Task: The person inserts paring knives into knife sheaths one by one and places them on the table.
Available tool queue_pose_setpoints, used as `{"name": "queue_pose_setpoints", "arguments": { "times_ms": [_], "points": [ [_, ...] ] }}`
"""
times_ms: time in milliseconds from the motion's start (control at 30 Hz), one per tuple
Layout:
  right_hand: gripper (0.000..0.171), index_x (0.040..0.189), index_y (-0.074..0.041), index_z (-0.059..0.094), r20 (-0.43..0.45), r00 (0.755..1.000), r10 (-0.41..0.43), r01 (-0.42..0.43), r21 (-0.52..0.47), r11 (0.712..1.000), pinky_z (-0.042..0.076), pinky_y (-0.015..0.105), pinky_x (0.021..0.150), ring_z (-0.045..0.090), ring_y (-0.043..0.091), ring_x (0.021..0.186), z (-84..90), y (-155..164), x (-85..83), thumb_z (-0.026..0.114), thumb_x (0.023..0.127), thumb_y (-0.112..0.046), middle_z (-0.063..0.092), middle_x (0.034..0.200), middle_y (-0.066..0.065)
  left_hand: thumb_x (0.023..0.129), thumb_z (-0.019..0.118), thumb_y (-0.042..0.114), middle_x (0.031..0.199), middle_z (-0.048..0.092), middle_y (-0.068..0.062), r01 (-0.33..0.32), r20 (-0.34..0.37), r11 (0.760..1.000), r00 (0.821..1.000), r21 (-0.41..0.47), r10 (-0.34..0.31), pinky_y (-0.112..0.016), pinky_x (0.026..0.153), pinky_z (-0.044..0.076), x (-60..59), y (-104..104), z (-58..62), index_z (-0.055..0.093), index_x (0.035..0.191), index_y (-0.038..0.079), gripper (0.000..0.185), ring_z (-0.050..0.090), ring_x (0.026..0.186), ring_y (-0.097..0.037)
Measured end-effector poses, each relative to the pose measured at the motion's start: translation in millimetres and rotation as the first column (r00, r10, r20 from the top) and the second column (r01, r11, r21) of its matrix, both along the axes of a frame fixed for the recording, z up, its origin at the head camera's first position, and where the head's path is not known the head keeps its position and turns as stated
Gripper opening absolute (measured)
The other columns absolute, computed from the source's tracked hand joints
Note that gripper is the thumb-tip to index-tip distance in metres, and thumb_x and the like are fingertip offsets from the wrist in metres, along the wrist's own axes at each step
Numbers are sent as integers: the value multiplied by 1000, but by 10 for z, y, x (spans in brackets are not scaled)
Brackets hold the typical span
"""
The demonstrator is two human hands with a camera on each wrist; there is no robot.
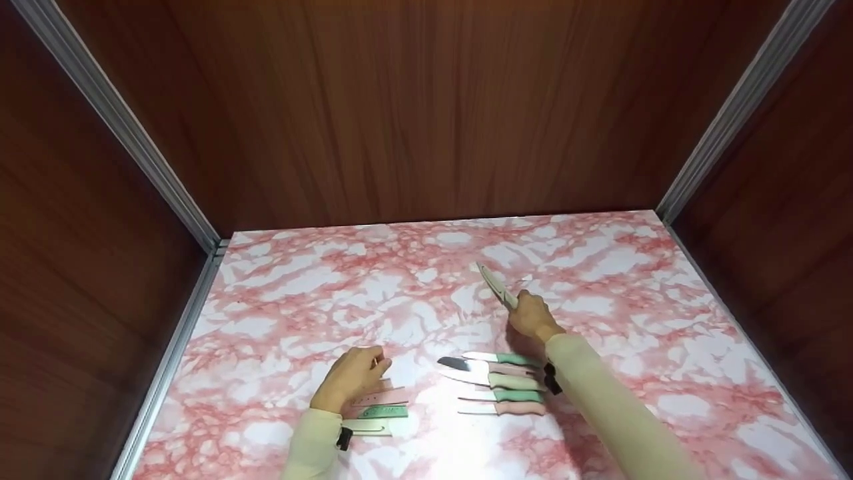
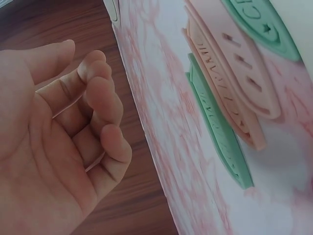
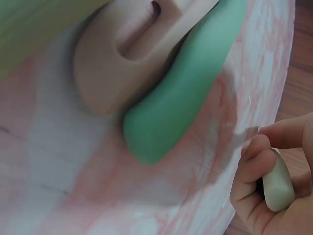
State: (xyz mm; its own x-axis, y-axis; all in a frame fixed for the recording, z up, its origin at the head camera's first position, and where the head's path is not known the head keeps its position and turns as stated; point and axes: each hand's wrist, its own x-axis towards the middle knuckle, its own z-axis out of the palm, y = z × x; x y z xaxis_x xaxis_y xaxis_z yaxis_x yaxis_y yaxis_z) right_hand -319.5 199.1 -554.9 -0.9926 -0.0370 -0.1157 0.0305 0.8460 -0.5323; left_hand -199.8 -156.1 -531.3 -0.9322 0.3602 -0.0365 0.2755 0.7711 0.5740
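Note:
My right hand [image 1: 532,315] grips a cream-handled knife [image 3: 279,188], raised and pointing up and left. A cream sheath [image 1: 493,280] appears to cover its blade. Below that hand lie several knives in a row, handles to the right: a green-handled knife [image 1: 514,359] at the top, a cream-handled knife with a broad blade [image 1: 513,381], and a pink-handled one [image 1: 520,407] at the bottom. My left hand [image 1: 354,375] hovers over the sheaths with loosely curled fingers and nothing in them. Around it are a pink sheath [image 2: 230,73], a green sheath [image 2: 220,125] and a cream sheath [image 1: 370,426].
The table [image 1: 280,293] has a red-and-white marbled top. Brown wood-grain panels [image 1: 426,113] stand behind it and at both sides, with metal posts [image 1: 143,143] at the corners. A bright patch of light falls between sheaths and knives.

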Motion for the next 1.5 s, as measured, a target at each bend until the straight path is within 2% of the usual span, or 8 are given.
{"name": "queue_pose_setpoints", "arguments": {
  "times_ms": [267, 433, 767, 1000, 1233, 1500],
  "points": [
    [22, 97, 6, 59, 68, 998, -9, 3, 86, 996, 47, 48, 69, 58, 31, 75, 23, -51, -62, 52, 85, -12, 60, 84, 17, 100, 48, 28, 66, 55, 4, -29, 64, 999, 998, -13, 30, -30, 54, 40, -17, -57, 2, 62, 91, 10, 24, 47, 54, -11],
    [22, 96, 6, 59, 81, 997, 4, -10, 74, 997, 48, 47, 70, 57, 29, 75, 6, -89, -68, 54, 83, -11, 60, 84, 16, 100, 47, 30, 65, 56, 2, -33, 102, 999, 994, -7, 33, -30, 52, 39, -12, -70, -40, 63, 92, 9, 27, 48, 53, -11],
    [27, 102, 7, 52, 73, 997, 1, -6, 63, 998, 48, 42, 67, 58, 30, 74, -62, -256, -86, 59, 81, -8, 56, 87, 18, 99, 49, 28, 62, 51, 6, -40, 97, 999, 994, -5, 40, -29, 50, 37, 21, -76, -96, 63, 89, 10, 25, 44, 52, -10],
    [17, 89, 4, 57, 80, 997, 7, -12, 57, 998, 50, 36, 58, 61, 27, 63, -56, -354, -123, 59, 82, -11, 59, 77, 14, 99, 51, 26, 64, 54, 7, -33, 77, 999, 996, 4, 33, -29, 51, 38, 9, -80, -92, 63, 90, 9, 23, 44, 53, -10],
    [23, 91, 4, 54, 53, 998, 18, -22, 73, 997, 48, 40, 67, 56, 27, 71, -52, -364, -123, 61, 85, -17, 56, 81, 14, 99, 50, 26, 65, 55, 6, -25, 88, 1000, 996, 13, 24, -28, 50, 39, 6, -75, -90, 62, 89, 9, 23, 46, 52, -10],
    [34, 91, 3, 55, 48, 998, 45, -50, 112, 992, 48, 41, 66, 57, 26, 69, 51, -351, -79, 56, 94, -31, 57, 79, 12, 100, 47, 26, 66, 55, 4, -38, 80, 999, 996, 15, 37, -29, 53, 40, 15, -126, -51, 63, 91, 8, 25, 47, 54, -10]
  ]
}}
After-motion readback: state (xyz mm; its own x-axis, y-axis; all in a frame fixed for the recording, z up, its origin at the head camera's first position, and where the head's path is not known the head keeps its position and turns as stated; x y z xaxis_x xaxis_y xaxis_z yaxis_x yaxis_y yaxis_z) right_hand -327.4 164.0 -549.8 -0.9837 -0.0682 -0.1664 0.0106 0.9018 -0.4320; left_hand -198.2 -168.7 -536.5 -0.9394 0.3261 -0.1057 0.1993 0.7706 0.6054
